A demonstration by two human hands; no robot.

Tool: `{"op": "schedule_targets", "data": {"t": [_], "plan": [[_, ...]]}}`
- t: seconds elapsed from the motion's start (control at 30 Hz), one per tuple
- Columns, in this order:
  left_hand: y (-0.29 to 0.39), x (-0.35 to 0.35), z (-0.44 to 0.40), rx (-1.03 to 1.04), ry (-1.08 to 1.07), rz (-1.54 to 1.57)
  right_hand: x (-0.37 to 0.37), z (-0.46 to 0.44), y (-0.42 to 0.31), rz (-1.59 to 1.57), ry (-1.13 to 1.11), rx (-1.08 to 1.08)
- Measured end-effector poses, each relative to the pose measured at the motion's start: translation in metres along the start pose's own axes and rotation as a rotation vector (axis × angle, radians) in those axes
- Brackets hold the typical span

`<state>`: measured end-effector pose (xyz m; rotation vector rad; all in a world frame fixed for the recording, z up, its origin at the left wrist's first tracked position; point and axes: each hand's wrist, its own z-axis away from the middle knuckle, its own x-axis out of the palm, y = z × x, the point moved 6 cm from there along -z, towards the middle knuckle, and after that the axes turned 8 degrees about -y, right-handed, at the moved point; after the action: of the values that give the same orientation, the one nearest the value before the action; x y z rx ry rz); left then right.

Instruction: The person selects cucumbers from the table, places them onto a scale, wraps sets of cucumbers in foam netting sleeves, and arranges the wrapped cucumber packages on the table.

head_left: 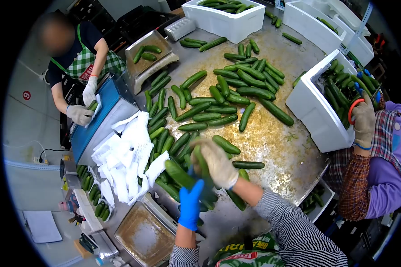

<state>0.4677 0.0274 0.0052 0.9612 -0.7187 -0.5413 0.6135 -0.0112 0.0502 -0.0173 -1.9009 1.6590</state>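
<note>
My left hand, in a blue glove, grips a thick green cucumber that tilts up to the left. My right hand, in a beige work glove and slightly blurred, has its fingers around another cucumber close beside the first. Both hands are just above a pile of cucumbers at the near side of the metal table. White foam net sleeves lie heaped to the left of my hands. Below them stands a scale with a worn metal pan.
A co-worker at far left handles a cucumber over a blue-topped stand. Another person at right holds orange-handled scissors over a white foam box of cucumbers. A second scale pan holds several cucumbers. More foam boxes line the back.
</note>
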Motion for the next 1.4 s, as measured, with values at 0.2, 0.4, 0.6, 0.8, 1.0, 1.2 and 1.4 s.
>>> {"op": "schedule_targets", "data": {"t": [0.2, 0.4, 0.6, 0.8, 1.0, 1.2, 1.4], "plan": [[-0.03, 0.012, 0.015, -0.239, -0.152, 0.207, -0.032, -0.036, -0.001, 0.656, 0.086, -0.206], [-0.036, -0.003, 0.032, -0.199, -0.055, 0.295, -0.087, -0.149, 0.031, 1.797, 0.09, -0.072], [-0.015, -0.036, 0.021, -0.034, 0.053, 0.594, -0.085, -0.128, 0.03, 1.258, 0.119, 0.274], [-0.011, -0.042, -0.013, 0.004, 0.161, 0.681, 0.008, -0.012, 0.041, 0.914, -0.278, 0.088], [-0.006, -0.026, -0.012, 0.002, -0.041, 0.795, -0.083, -0.111, -0.029, 1.609, 0.33, -0.027], [0.017, -0.063, 0.039, -0.05, 0.156, 0.101, -0.174, -0.177, 0.002, 1.697, 0.289, 0.329], [0.029, -0.138, 0.119, -0.228, 0.372, -0.325, -0.158, -0.165, 0.006, 1.744, 0.092, 0.365]]}}
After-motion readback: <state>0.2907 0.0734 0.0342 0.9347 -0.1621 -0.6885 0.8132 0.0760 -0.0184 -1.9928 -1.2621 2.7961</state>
